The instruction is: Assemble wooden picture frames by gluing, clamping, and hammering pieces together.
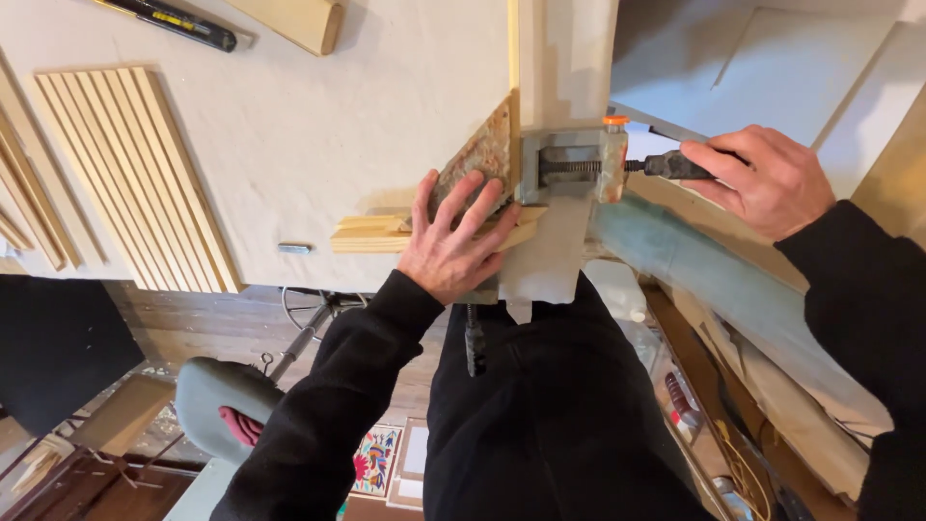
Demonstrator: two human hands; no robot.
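My left hand (451, 236) lies flat, fingers spread, on a speckled brown board (485, 152) and on the light wooden strips (371, 233) at the corner of the white workbench (318, 125). A grey metal clamp (571, 165) with an orange tip grips the wood at that corner. My right hand (762, 178) is closed around the clamp's dark screw handle (672, 166), which sticks out to the right past the bench edge.
A stack of thin wooden slats (135, 174) lies on the bench at left. A black and yellow tool (178, 19) and a wood block (299, 21) rest at the far edge. Long boards (733, 289) lean at right; a grey stool (217, 405) stands below.
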